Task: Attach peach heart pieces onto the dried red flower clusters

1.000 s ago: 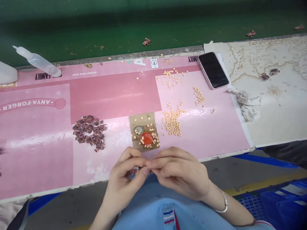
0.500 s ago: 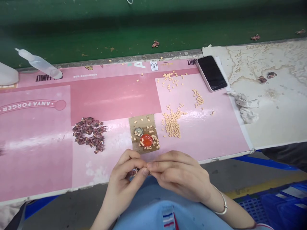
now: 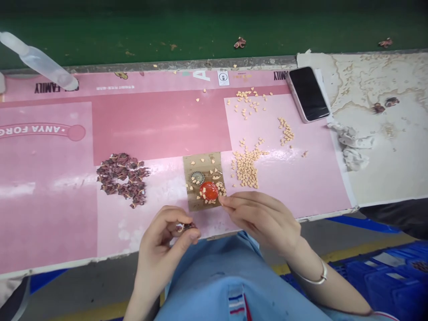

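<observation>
Left hand (image 3: 163, 240) is curled up, thumb and fingertips (image 3: 192, 236) pinched closed on a tiny dark maroon flower-like piece (image 3: 186, 226) with a thin pale loop or wire (image 3: 180, 228) at its side; it's held up just off the pink printed mat (image 3: 160, 125), near the mat's front edge; the fingers hide part of the piece, so I can't make out its exact shape or how the loop joins on. Right hand (image 3: 261, 218) reaches forward with the fingers nearly together, and the fingertips (image 3: 221, 200) sit right at the corner of a square brown cork-like board (image 3: 203, 160), just beside a shiny round red dome (image 3: 209, 191); if there's something tiny between those fingertips, I can't tell from this view. A thin silver bangle (image 3: 317, 280) is on the right wrist.

Around that, a ridged silver-and-teal disc (image 3: 197, 178) sits on the board with small tan heart-shaped bits (image 3: 245, 169) scattered about it, and more of them are heaped to the right on the mat; a loose pile of dark maroon flower-like pieces (image 3: 122, 178) lies to the left; further back there's a black-screened phone (image 3: 308, 93), a clear plastic squeeze bottle (image 3: 40, 60) lying on its side, and crumpled white cloth (image 3: 351, 145).
</observation>
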`<state>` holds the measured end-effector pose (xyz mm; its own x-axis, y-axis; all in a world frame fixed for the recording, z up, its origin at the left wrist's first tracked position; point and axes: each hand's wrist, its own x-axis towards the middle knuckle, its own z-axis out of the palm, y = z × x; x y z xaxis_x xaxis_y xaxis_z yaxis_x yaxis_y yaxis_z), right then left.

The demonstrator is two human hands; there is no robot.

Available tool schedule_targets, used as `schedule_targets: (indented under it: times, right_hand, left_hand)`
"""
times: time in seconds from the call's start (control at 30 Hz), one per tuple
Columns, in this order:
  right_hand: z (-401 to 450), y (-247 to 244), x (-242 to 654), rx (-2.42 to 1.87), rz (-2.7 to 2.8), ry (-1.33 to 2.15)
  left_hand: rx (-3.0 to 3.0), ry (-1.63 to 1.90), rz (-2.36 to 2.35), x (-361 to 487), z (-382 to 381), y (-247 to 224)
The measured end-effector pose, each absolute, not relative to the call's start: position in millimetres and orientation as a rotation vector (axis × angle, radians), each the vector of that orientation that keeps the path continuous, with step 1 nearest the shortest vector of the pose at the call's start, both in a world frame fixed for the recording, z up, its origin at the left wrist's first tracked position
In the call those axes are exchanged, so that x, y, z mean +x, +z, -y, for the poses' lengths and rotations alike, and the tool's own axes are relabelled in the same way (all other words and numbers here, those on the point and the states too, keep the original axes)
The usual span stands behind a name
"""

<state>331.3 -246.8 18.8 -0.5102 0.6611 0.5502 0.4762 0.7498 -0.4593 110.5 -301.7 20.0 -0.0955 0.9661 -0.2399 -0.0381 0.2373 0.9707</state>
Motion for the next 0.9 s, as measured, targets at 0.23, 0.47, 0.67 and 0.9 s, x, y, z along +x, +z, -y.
schedule_targets:
  times: [0.23, 0.47, 0.67, 0.9]
  right_hand:
    - [237.7, 13.6, 333.7, -0.774, 2.433, 0.146]
    - [236.4, 14.3, 331.8, -0.780, 2.483, 0.144]
    - [238.1, 12.7, 333.4, -0.832, 2.470, 0.181]
    - [240.3, 13.2, 335.0, -0.841, 2.493, 0.158]
  left_hand:
    - [1.070, 1.200, -1.363, 100.4, 307.3, 10.2]
    - [1.091, 1.235, -1.389, 94.3, 309.7, 3.7]
    - [0.891, 1.255, -1.400, 95.6, 315.5, 3.9]
    - [0.842, 1.226, -1.403, 99.2, 309.6, 11.4]
